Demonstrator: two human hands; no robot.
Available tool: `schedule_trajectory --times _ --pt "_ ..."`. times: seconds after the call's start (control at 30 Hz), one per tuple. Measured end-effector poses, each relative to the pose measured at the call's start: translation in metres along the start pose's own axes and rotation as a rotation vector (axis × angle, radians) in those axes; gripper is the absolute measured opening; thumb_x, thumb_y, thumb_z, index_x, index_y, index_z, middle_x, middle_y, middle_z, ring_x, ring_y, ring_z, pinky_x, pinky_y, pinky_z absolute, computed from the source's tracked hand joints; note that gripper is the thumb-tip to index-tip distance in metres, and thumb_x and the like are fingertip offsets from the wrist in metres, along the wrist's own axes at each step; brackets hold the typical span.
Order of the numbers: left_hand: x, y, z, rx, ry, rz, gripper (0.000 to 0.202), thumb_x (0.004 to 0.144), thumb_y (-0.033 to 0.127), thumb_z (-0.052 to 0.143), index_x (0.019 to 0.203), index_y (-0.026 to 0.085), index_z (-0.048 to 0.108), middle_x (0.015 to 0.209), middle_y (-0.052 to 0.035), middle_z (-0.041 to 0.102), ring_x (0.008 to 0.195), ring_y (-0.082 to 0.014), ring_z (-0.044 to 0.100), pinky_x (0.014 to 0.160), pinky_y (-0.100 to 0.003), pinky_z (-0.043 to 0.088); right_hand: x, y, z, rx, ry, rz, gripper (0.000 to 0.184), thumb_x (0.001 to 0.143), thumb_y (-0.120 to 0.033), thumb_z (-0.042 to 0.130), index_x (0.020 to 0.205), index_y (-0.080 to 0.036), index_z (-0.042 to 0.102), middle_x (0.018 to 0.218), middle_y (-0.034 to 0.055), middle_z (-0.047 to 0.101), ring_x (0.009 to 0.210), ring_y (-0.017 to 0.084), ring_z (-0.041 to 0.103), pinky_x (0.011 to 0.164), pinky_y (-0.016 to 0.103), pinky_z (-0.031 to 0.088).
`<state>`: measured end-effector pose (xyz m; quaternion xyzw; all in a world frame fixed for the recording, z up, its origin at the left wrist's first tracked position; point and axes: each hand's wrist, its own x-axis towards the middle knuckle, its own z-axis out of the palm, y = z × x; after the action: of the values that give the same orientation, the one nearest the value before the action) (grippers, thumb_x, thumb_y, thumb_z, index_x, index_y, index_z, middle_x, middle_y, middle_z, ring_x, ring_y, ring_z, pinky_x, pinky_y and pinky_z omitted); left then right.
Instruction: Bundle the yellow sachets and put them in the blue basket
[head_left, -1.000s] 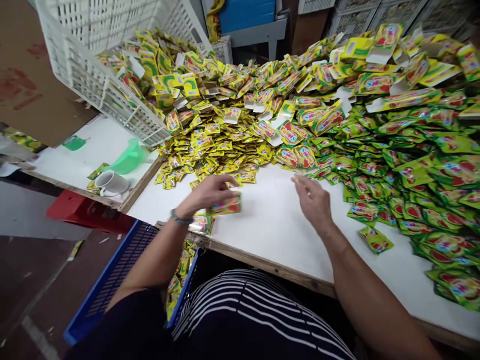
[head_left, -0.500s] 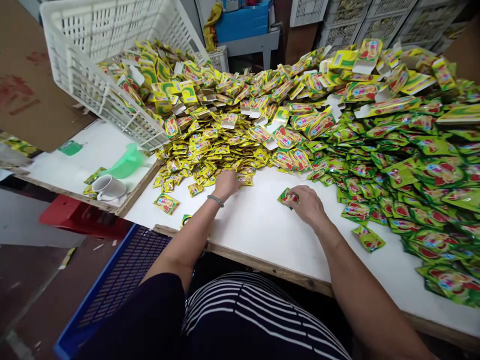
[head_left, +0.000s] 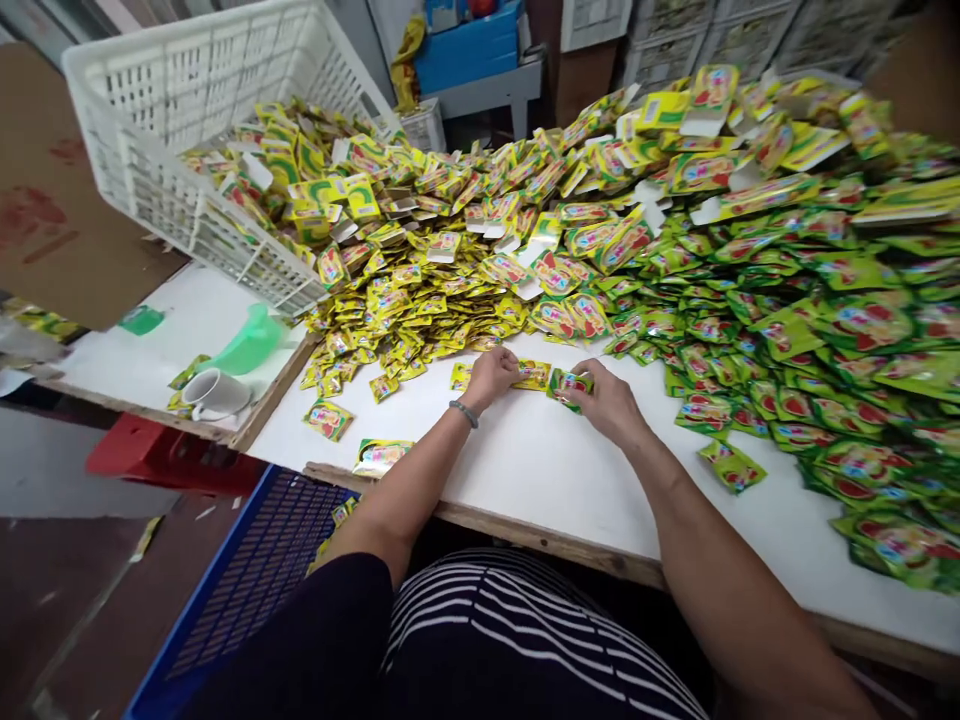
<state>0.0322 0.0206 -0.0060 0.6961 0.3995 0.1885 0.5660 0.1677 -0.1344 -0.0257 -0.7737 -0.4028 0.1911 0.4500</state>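
My left hand (head_left: pixel 493 376), with a beaded bracelet at the wrist, is closed in a pinch at a small yellow sachet (head_left: pixel 534 375) low over the white tabletop. Another bit of yellow packet (head_left: pixel 460 376) shows at the other side of that hand; whether the two are joined is hidden. My right hand (head_left: pixel 611 405) grips a green sachet (head_left: pixel 564 388) with a red print between thumb and fingers. The two sachets nearly meet, edge to edge. Beyond the hands lie a heap of small yellow sachets (head_left: pixel 420 310) and, to the right, a heap of green sachets (head_left: pixel 832 400).
Flat printed boxes (head_left: pixel 592 240) pile up at the back. A tipped white basket (head_left: pixel 150 170) spills more boxes at the left. Near it stand a white mug (head_left: pixel 217 393) and a green plastic scoop (head_left: pixel 247 342). Below the table edge sits a blue crate (head_left: pixel 225 590).
My left hand has come away from the yellow heap and moved right, with a yellow sachet at its fingers. My right hand, still holding the green sachet, has shifted slightly left.
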Motion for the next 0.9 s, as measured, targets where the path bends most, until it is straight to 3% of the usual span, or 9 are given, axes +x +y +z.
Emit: schedule_trajectory --times 0.13,0.23,0.4,0.57,0.67,0.77,0.9 --pt "-0.01 0.002 0.01 -0.351 -0.152 -0.094 0.042 0.046 0.02 0.085 0.078 0.014 0.058 0.062 0.0041 0.06 0.057 -0.0082 0.055 0.062 -0.023 0.043 0.006 -0.006 -0.006 0.38 -0.028 0.107 0.039 0.062 -0.054 0.069 0.082 -0.022 0.058 0.061 -0.003 0.057 0.055 0.015 0.05 0.05 0.028 0.038" --pt "-0.018 0.007 0.012 -0.423 -0.247 -0.135 0.044 0.045 0.024 0.087 0.079 0.012 0.061 0.069 0.0015 0.064 0.063 -0.009 0.06 0.067 -0.024 0.047 0.007 -0.012 -0.01 0.424 -0.098 0.132 0.041 0.058 -0.053 0.072 0.082 -0.021 0.06 0.058 -0.0046 0.053 0.052 0.013 0.045 0.049 0.027 0.034" --pt "-0.023 0.013 0.014 -0.473 -0.221 -0.113 0.046 0.048 0.028 0.087 0.082 0.015 0.06 0.075 0.0025 0.063 0.067 -0.0102 0.061 0.066 -0.025 0.049 0.004 -0.017 -0.01 0.537 -0.108 0.141 0.048 0.056 -0.054 0.074 0.088 -0.023 0.054 0.06 -0.0056 0.054 0.052 0.012 0.046 0.049 0.026 0.033" --pt "-0.024 0.014 0.02 -0.551 -0.261 -0.084 0.042 0.053 0.029 0.084 0.085 0.015 0.06 0.078 0.0005 0.065 0.07 -0.0098 0.061 0.067 -0.023 0.048 0.004 -0.018 -0.002 0.481 -0.02 0.209 0.055 0.052 -0.054 0.077 0.089 -0.024 0.049 0.057 -0.0071 0.053 0.05 0.012 0.045 0.047 0.026 0.032" --pt "-0.022 0.016 0.027 -0.506 -0.155 -0.063 0.045 0.047 0.026 0.087 0.078 0.015 0.056 0.066 0.0037 0.061 0.058 -0.0064 0.055 0.057 -0.019 0.04 0.006 -0.017 -0.001 0.478 0.023 0.209 0.062 0.053 -0.054 0.077 0.098 -0.022 0.05 0.062 -0.0065 0.053 0.055 0.013 0.049 0.051 0.027 0.038" --pt "-0.018 0.022 0.032 -0.497 -0.091 -0.063 0.048 0.043 0.027 0.089 0.073 0.015 0.053 0.057 0.0066 0.055 0.05 -0.0047 0.048 0.051 -0.018 0.034 0.008 -0.019 -0.005 0.474 0.065 0.192 0.068 0.055 -0.056 0.076 0.108 -0.018 0.056 0.078 0.0002 0.059 0.067 0.016 0.054 0.058 0.031 0.046" --pt "-0.015 0.034 0.035 -0.443 -0.141 -0.032 0.047 0.044 0.03 0.089 0.072 0.015 0.054 0.057 0.0059 0.055 0.051 -0.005 0.049 0.051 -0.019 0.035 0.006 -0.022 -0.015 0.229 0.121 0.018 0.046 0.065 -0.053 0.072 0.099 -0.022 0.068 0.092 0.005 0.063 0.069 0.016 0.054 0.068 0.035 0.048"
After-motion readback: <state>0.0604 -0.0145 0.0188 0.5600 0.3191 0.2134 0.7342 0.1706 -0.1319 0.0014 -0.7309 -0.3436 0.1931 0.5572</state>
